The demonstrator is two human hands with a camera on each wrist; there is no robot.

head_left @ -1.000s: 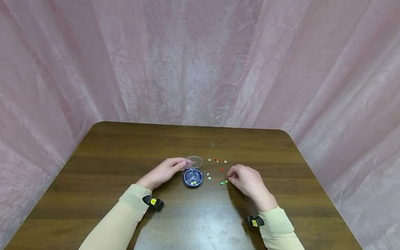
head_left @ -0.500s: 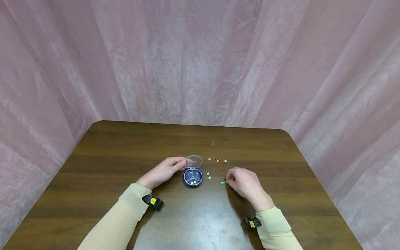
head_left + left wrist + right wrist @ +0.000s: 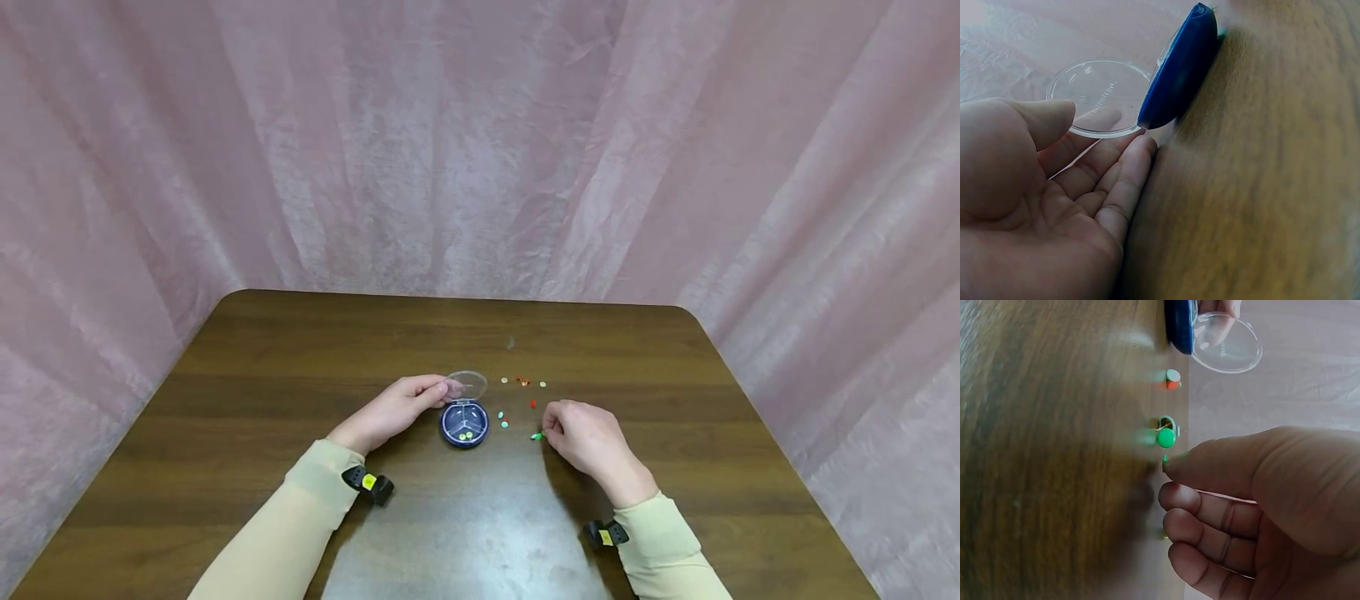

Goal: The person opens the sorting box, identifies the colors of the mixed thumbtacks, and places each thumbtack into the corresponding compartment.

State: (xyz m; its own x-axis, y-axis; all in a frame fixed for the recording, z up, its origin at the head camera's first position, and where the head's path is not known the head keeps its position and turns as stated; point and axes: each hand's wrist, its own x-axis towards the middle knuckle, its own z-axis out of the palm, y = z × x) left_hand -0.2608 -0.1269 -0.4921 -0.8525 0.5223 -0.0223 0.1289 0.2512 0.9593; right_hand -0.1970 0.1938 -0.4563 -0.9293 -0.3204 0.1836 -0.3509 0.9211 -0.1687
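A round dark-blue pill box (image 3: 465,445) stands open on the table, its inside split into three compartments. Two yellow pills (image 3: 465,437) lie in the near compartment. My left hand (image 3: 401,407) pinches the clear hinged lid (image 3: 1097,94), thumb above and fingers beneath. To the right, my right hand (image 3: 588,437) is low at the tabletop, its thumb and forefinger pinching a small green pill (image 3: 1165,461); the forefinger is mostly hidden behind the thumb. Just left of those fingertips lies a bright green pill (image 3: 1166,438).
Between box and right hand lie a mint pill (image 3: 505,425) and a red pill (image 3: 533,404). Farther back are several orange-red pieces (image 3: 522,382) and pale yellow pills (image 3: 543,384). Pink curtains (image 3: 480,167) hang behind the wooden table (image 3: 300,342).
My right hand has shifted slightly left and down, and its fingertips now cover the yellow-green pill that showed beside them. My left hand keeps its hold on the lid.
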